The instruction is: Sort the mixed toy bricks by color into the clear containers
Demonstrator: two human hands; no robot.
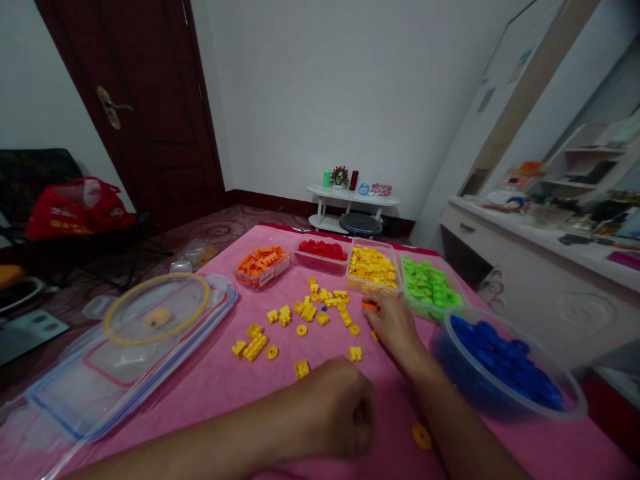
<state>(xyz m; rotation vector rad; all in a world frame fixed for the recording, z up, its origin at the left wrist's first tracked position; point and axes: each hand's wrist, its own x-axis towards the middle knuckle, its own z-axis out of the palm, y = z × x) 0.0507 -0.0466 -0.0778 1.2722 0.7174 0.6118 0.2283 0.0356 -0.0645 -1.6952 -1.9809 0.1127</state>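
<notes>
My right hand (393,325) is closed at the fingertips on a small orange toy brick (370,307), low over the pink cloth in front of the box of yellow bricks. My left hand (333,403) is curled into a fist nearer to me, slightly blurred, and whatever it may hold is hidden. Loose yellow bricks (255,347) and round yellow pieces (301,330) lie scattered across the cloth beyond my left hand. A tiny blue piece (324,308) sits among them. Beside my right forearm rests a round yellow-orange piece (421,437).
Along the far side stand boxes of orange bricks (263,263), red bricks (321,249), yellow bricks (373,267) and green bricks (430,283). A round tub (575,400) of blue bricks is at right. Clear lids (145,360) are stacked at left on the pink-covered table (200,400).
</notes>
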